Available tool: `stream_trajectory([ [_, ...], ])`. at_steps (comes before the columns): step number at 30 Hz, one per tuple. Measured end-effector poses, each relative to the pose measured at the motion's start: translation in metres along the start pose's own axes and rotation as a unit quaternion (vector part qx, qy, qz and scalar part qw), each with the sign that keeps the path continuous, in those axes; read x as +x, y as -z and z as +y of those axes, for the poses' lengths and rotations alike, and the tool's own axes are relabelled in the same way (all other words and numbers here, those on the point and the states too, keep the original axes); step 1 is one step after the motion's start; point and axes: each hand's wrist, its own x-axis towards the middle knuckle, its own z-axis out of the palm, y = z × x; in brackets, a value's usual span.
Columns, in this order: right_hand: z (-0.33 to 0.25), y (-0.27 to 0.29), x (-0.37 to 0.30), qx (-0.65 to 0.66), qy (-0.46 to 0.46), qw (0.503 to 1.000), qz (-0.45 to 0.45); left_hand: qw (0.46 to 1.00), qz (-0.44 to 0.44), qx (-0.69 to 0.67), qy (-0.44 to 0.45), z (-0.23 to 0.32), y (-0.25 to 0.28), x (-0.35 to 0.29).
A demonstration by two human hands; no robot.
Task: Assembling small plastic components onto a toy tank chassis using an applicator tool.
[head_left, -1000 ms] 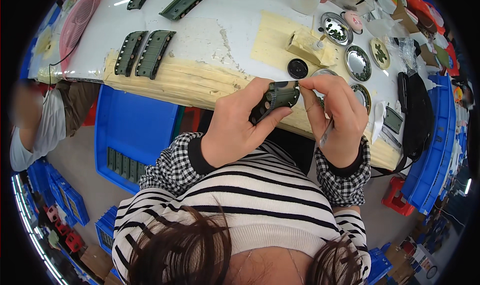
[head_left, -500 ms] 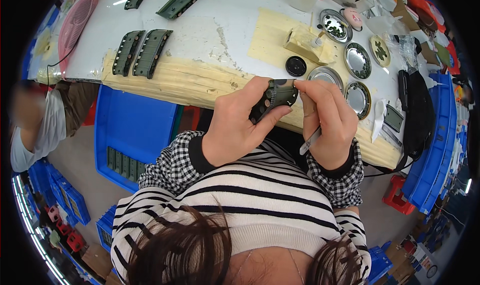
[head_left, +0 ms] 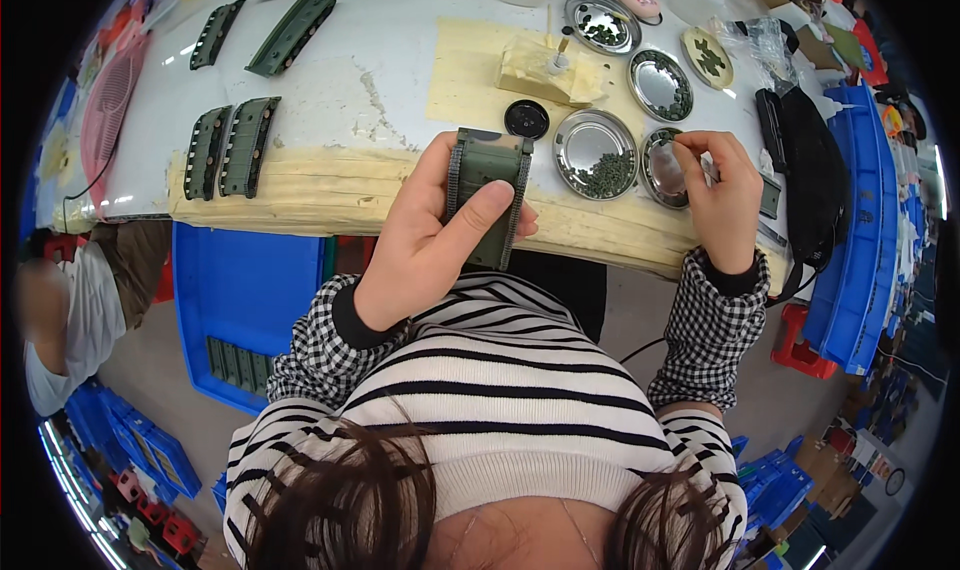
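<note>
My left hand (head_left: 408, 262) is wrapped round a dark green model tank hull (head_left: 484, 166) with ridged tracks along both long sides, its thumb lying across the flat face. The hull is tilted up in front of my chest, over the table's front edge. Over to the right, my right hand (head_left: 728, 202) reaches to a small round metal dish (head_left: 652, 192), thumb and forefinger pinched at its upper rim. What the pinch holds, if anything, is too small to make out. Beside that dish, a larger metal dish (head_left: 588, 132) has a heap of tiny green parts in it.
More metal dishes (head_left: 652, 68) with small green parts, a black round lid (head_left: 527, 119) and a wrapped block (head_left: 540, 75) stand beyond. Several green hulls (head_left: 250, 148) lie on the left of the table. A blue bin (head_left: 250, 270) sits below its edge. A person is at the far left.
My right hand has left the hull and moved right to the dish. The hull in my left hand has turned more upright and shows its flat face. The view has shifted right.
</note>
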Motion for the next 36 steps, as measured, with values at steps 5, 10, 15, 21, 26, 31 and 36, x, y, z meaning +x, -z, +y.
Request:
stream_trajectory([
  [5,0.001,-0.006,0.007,-0.005,-0.006,0.999,-0.04,1.0,0.008,-0.005,0.026,0.0,0.002,-0.005],
  [10,0.004,-0.009,0.003,-0.039,0.01,0.998,-0.038,0.999,0.024,-0.013,0.046,0.003,0.005,-0.007],
  [15,0.002,-0.004,-0.003,-0.058,0.03,0.998,-0.009,1.0,0.01,-0.014,0.018,0.0,0.002,-0.005],
  [21,-0.029,-0.004,-0.015,0.112,0.015,0.994,0.012,0.997,-0.004,0.033,-0.063,-0.002,-0.003,-0.004],
  [26,-0.077,-0.009,-0.018,0.241,-0.017,0.97,-0.002,0.995,-0.016,0.039,-0.085,-0.005,-0.004,-0.006],
  [31,-0.102,-0.031,-0.019,0.33,0.046,0.942,-0.034,0.994,-0.041,-0.102,0.024,-0.005,-0.005,-0.009],
  [36,-0.114,-0.036,-0.015,0.313,0.089,0.945,-0.037,0.995,-0.067,-0.071,-0.017,-0.008,0.003,-0.008],
])
